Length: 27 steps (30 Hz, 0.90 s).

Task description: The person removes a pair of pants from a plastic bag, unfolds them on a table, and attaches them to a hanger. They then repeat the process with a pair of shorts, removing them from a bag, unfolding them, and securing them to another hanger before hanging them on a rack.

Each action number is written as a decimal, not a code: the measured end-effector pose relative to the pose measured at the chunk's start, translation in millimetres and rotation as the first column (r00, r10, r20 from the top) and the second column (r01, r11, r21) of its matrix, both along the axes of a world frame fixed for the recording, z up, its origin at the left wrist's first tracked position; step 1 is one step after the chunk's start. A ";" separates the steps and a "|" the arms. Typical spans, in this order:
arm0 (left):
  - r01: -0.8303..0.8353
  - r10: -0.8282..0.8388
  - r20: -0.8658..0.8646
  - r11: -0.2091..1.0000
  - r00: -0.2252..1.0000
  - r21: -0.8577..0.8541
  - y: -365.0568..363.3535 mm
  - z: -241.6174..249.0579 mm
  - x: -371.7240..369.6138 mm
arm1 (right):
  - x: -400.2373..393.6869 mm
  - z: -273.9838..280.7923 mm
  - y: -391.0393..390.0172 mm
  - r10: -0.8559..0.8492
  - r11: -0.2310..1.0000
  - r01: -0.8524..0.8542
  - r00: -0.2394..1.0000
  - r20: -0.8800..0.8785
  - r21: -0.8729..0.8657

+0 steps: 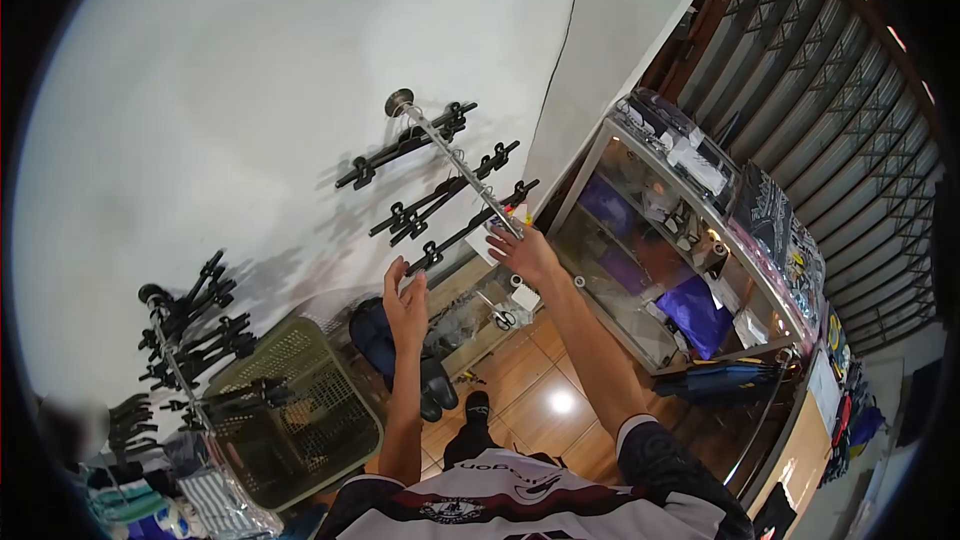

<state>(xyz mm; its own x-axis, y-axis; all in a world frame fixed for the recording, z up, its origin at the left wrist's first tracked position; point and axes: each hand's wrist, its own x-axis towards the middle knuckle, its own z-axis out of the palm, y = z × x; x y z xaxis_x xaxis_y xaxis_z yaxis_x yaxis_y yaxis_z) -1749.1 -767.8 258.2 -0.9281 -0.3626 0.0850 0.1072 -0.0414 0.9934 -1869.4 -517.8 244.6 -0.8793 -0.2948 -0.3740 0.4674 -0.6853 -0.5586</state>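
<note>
A metal rail (455, 162) juts out from the white wall, with several black clip hangers (408, 145) hung along it. My right hand (525, 252) is at the rail's near end, fingers spread and apart, over or touching the tip. Below and left of it, my left hand (405, 302) is raised with its fingers apart, close to the left end of the nearest black hanger (470, 230). Nothing shows in its grasp. Behind my right hand is a small white and coloured item, partly hidden.
A second rail (165, 340) with black hangers is at the left, beside a large olive plastic basket (290, 485). A glass cabinet (590, 202) with packaged clothes on top stands at the right. Scissors (503, 318) lie on a low ledge. Dark bags are below my left hand.
</note>
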 end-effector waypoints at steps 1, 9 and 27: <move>0.019 -0.023 -0.054 0.997 0.998 -0.078 -2.6 -7.3 -6.5 | -4.3 4.6 -5.7 -0.002 0.998 0.002 1.000 0.010 -0.056; 0.016 -0.034 -0.156 0.993 0.987 -0.114 9.9 6.8 -19.8 | -1.6 31.8 -1.8 -0.077 0.996 0.080 0.995 -0.070 0.043; 0.975 -0.929 0.296 0.217 0.221 -0.048 175.9 -61.3 250.8 | 567.8 -76.8 102.0 -0.757 0.648 0.742 0.601 0.257 0.174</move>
